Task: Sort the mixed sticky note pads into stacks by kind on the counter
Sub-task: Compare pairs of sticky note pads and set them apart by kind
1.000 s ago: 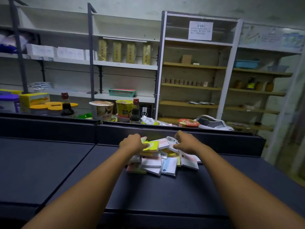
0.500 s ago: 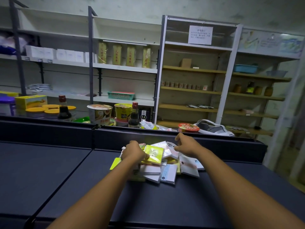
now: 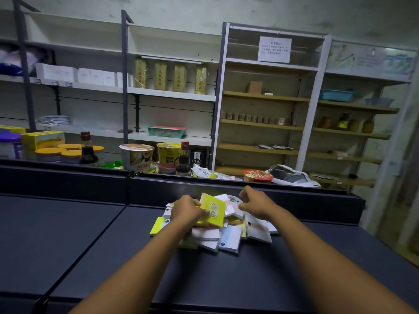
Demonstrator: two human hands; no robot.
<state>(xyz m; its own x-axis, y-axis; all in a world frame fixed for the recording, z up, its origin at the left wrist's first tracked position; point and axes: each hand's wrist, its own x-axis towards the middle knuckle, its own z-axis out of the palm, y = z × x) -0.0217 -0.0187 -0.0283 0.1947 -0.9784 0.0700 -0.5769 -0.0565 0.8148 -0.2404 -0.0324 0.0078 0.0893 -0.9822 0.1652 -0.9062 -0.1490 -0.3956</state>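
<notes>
A jumbled heap of sticky note pads point(image 3: 229, 240), white, yellow and pale blue, lies on the dark counter point(image 3: 95, 245) near its raised back edge. My left hand point(image 3: 187, 210) grips a yellow pad point(image 3: 214, 209) and holds it tilted up above the heap. Another yellow pad point(image 3: 157, 226) sticks out at the heap's left side. My right hand point(image 3: 255, 202) is over the right part of the heap, its fingers curled on a white pad point(image 3: 233, 201) at the top.
A raised dark ledge point(image 3: 68, 177) runs behind the counter. Past it stand soy sauce bottles point(image 3: 87, 149), noodle cups point(image 3: 136, 157), yellow-lidded tubs and a white bag point(image 3: 292, 176). Shelving lines the back wall. A seam splits the counter to the left.
My left hand has lifted the yellow pad off the heap and tipped it upright. A second yellow pad has slid out at the left. My right hand stays on the white pads.
</notes>
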